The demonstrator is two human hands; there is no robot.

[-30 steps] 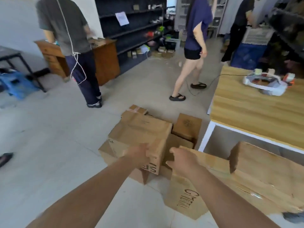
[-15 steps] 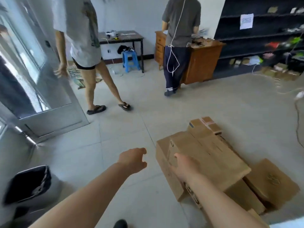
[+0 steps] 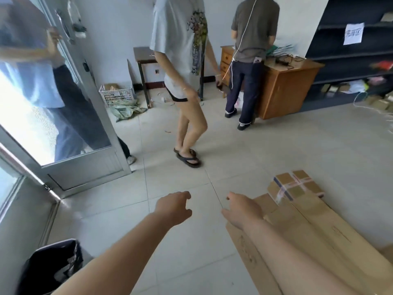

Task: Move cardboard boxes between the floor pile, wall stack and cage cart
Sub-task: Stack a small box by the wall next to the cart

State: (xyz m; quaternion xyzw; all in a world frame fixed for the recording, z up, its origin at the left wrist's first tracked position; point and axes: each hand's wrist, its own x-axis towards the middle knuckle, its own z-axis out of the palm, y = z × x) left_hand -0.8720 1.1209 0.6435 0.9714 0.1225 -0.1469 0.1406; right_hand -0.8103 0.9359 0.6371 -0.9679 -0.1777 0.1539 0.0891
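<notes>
- Cardboard boxes lie on the tiled floor [image 3: 244, 145] at the lower right; a large box [image 3: 314, 237] lies flat, and a small taped box [image 3: 294, 185] sits at its far end, touching it
- right hand [image 3: 244, 211] rests over the near left corner of the large box, fingers loosely spread, gripping nothing that shows
- left hand [image 3: 173, 206] hangs above bare floor, just left of the boxes, fingers half curled and empty
- a black bin [image 3: 51, 267] stands at the lower left, beside the glass door [image 3: 53, 103]
- a person in sandals [image 3: 182, 81] stands beyond; another [image 3: 251, 60] faces a wooden desk [image 3: 285, 86]
</notes>
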